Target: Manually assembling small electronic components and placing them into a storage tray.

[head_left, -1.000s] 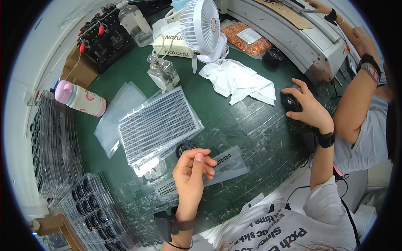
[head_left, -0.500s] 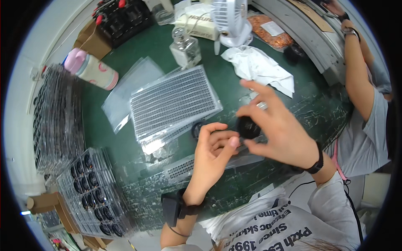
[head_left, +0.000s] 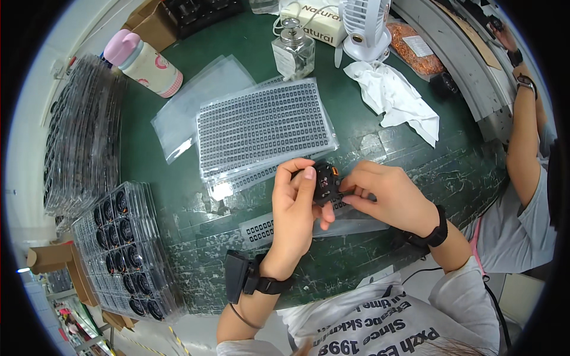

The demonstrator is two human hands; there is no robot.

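Between the thumb and fingers of my left hand (head_left: 297,193) is a black round part (head_left: 326,183), its face with small fittings turned up and an orange bit at its upper right edge. My right hand (head_left: 386,196) is closed in a pinch at the part's right side; whatever its fingertips hold is too small to make out. Just beyond both hands lies a clear sheet with rows of small black stickers (head_left: 264,127). Under my hands a narrow sticker strip (head_left: 259,231) rests on the green table (head_left: 208,267), partly covered by them.
Stacked clear trays of black round parts (head_left: 122,255) stand at the left, beside a taller tray stack (head_left: 83,142). Farther back are a pink-lidded bottle (head_left: 148,68), a glass pump bottle (head_left: 294,53), a white fan (head_left: 365,29) and a crumpled white cloth (head_left: 395,101). Another person's arm (head_left: 523,130) is at the right.
My right hand has come down from its raised, spread pose to a pinch beside the part. The black part in my left hand now shows its fitted face. The whole view has shifted.
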